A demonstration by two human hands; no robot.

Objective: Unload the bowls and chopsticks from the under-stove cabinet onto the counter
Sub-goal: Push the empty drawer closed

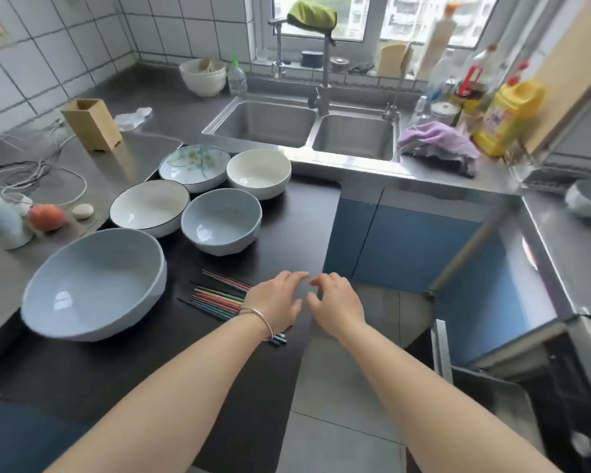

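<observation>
Now both hands (275,303) (335,302) hover empty above chopsticks (219,297).

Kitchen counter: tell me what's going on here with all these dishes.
A person is laying out dishes on the dark counter. Five bowls sit there: a large blue bowl, a smaller blue bowl, two white bowls and a patterned bowl. A bundle of coloured chopsticks lies beside the large bowl. The left hand is over the chopsticks' end; the right hand hovers empty beside it, fingers spread.
</observation>
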